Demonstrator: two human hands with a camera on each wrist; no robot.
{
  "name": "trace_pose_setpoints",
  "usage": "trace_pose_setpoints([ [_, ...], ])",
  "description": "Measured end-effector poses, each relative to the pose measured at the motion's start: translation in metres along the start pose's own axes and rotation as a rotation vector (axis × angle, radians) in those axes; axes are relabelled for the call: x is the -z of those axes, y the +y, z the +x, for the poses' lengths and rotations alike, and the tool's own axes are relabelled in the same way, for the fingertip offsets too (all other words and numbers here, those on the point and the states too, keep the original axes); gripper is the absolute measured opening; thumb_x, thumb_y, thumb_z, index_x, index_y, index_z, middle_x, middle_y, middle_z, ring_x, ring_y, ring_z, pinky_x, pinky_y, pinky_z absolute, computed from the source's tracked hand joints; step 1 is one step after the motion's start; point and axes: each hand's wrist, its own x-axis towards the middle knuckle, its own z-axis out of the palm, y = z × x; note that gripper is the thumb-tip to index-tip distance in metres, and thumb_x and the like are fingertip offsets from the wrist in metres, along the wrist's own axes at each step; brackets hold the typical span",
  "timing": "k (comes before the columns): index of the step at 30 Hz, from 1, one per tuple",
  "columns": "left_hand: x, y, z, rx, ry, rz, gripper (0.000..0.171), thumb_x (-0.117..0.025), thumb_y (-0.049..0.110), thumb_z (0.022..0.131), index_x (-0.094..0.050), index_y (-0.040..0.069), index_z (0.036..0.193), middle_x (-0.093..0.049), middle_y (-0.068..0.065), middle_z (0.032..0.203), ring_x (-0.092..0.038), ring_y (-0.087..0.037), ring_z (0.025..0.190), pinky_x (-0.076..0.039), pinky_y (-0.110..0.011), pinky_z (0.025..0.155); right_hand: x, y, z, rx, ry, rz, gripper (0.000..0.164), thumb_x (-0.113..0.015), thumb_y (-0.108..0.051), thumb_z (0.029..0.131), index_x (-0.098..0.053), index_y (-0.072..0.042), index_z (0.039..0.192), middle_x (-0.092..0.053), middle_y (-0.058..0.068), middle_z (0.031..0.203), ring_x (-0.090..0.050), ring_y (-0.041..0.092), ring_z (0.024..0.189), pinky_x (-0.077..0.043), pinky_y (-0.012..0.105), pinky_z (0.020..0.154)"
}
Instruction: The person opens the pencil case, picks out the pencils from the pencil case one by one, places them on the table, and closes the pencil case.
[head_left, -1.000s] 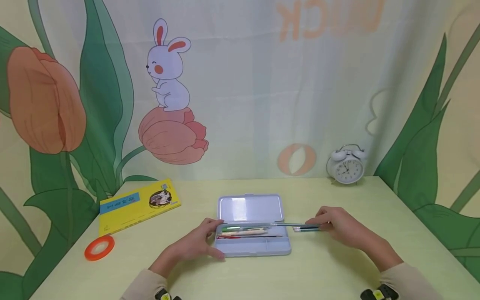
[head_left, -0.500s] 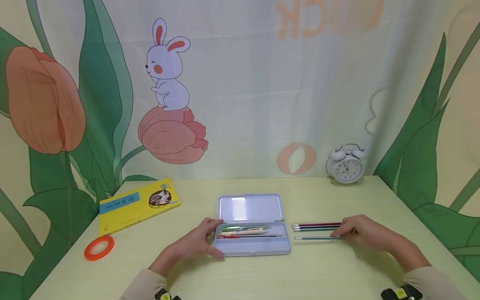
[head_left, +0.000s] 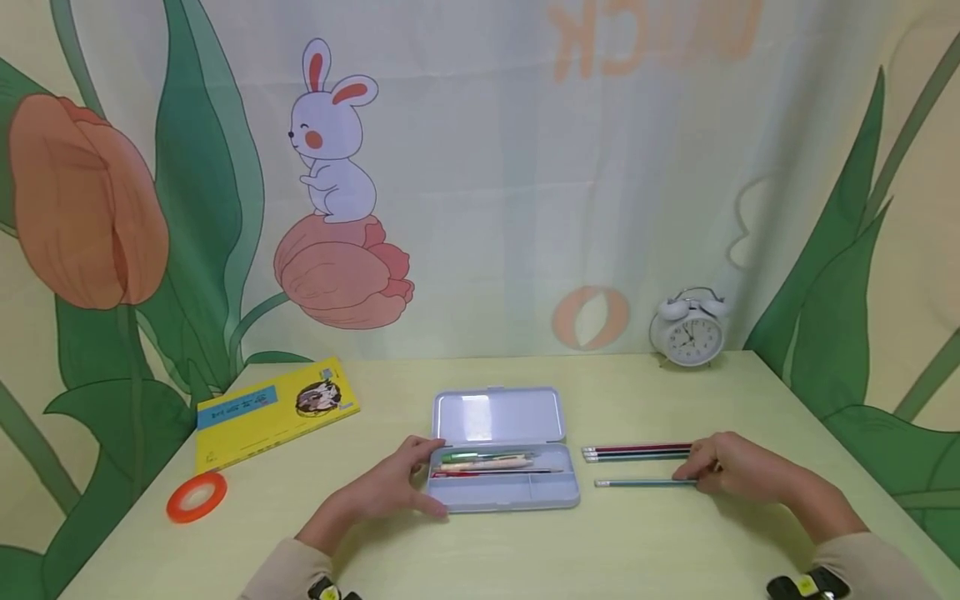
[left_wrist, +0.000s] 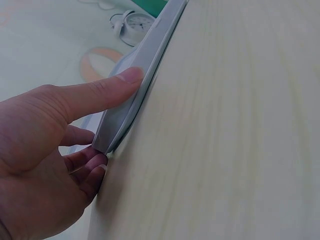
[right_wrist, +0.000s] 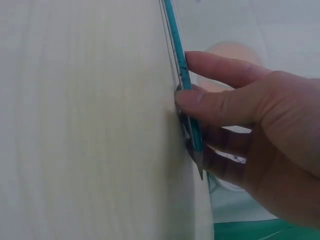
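An open light-blue pencil case lies on the table with its lid tipped back. Inside are a green pen, a cream-coloured pen and a thin red one. My left hand grips the case's left end, thumb on the front edge and fingers at the back. To the right of the case, my right hand pinches a teal pencil near its sharpened tip. Several other pencils lie side by side just behind it, partly hidden by that hand.
A yellow book lies at the back left, with an orange roll of tape in front of it. A white alarm clock stands at the back right, before a printed curtain.
The right hand has carried the teal pencil from over the case's right end to the table beside the other pencils, then slightly towards the front. The left hand stays on the case.
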Motion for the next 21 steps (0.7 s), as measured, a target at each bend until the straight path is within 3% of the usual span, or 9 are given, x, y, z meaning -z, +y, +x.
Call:
trace_pose_setpoints([
  [13,-0.001,-0.003,0.0006,-0.006,-0.001,0.009,0.098,-0.09,0.035,0.073,-0.039,0.012,0.154,-0.039,-0.009,0.142,-0.038,-0.034,0.135,-0.025,-0.059,0.115,-0.0041,0.0092,0.0005,0.049,0.032,0.016,0.016,-0.075,-0.006,0.088,-0.08,-0.005,0.102,-0.067,0.001,0.089,-0.055,0.004,0.078,-0.05,0.023,0.067],
  [21,0.0002,-0.0024,0.0007,-0.004,-0.006,0.016,0.098,-0.09,0.037,0.074,-0.038,0.013,0.154,-0.038,-0.009,0.142,-0.038,-0.033,0.135,-0.027,-0.057,0.115,-0.0044,0.0094,0.0029,0.066,0.065,-0.041,0.012,-0.077,-0.011,0.088,-0.081,-0.008,0.098,-0.067,0.002,0.089,-0.058,0.004,0.082,-0.052,0.024,0.07],
])
